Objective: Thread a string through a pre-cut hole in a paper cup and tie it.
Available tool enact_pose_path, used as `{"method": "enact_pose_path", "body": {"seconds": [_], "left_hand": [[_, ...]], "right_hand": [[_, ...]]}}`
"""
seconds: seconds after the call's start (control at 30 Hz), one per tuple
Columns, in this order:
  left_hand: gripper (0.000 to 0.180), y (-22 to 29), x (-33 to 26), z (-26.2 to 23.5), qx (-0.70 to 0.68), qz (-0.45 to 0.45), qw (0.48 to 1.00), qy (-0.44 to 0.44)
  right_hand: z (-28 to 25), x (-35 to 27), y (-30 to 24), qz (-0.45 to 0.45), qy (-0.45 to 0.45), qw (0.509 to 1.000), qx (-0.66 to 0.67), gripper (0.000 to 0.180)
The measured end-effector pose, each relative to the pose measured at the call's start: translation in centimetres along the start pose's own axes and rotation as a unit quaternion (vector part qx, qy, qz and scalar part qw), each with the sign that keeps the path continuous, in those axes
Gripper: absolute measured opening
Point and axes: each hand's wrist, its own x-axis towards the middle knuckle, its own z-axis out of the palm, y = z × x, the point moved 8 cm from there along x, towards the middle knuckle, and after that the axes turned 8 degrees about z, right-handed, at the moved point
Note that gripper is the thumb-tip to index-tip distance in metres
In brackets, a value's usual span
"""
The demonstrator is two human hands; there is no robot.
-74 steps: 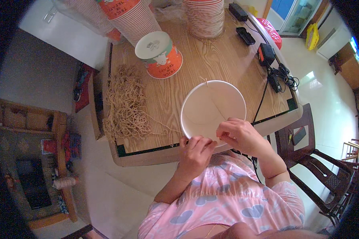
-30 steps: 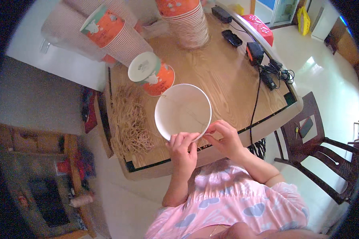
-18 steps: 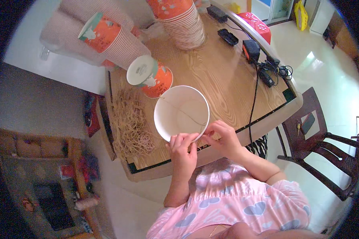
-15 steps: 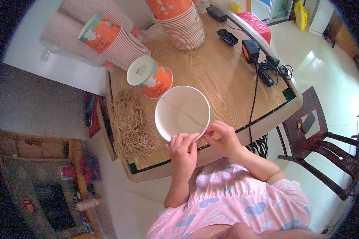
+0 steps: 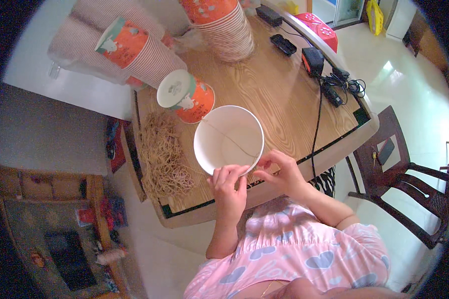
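A white-lined paper tub (image 5: 219, 147) stands tilted at the table's near edge, its mouth facing me. My left hand (image 5: 229, 185) grips its near rim, thumb and fingers on either side of the wall. A thin tan string (image 5: 230, 136) crosses the opening from the far left rim to the near right rim. There my right hand (image 5: 283, 173) is pinched at the string's end, though its fingertips partly hide the hold. Left of the tub lies a loose heap of similar strings (image 5: 164, 157). An orange and green printed tub (image 5: 197, 102) stands upside down just behind.
Stacked orange paper tubs (image 5: 144, 55) lean at the back left, beside another tall stack (image 5: 224, 35). Black adapters and cables (image 5: 334, 89) lie along the table's right side. A dark wooden chair (image 5: 384, 154) stands to the right, a red stool (image 5: 317, 30) beyond the table.
My right fingers have parted slightly and shifted a little up along the rim. The left hand keeps its hold, and the tub has hardly moved.
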Motion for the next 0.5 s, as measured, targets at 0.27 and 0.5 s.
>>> {"method": "enact_pose_path", "body": {"seconds": [0.27,0.5], "left_hand": [[0.025,0.3,0.1,0.2,0.017,0.000,0.999,-0.032],[0.026,0.4,0.1,0.3,0.017,-0.002,0.999,-0.038]], "right_hand": [[0.1,-0.2,-1.9,-0.117,0.087,0.977,-0.156,0.028],[0.1,-0.4,-1.2,-0.087,0.093,0.986,-0.112,0.024]]}}
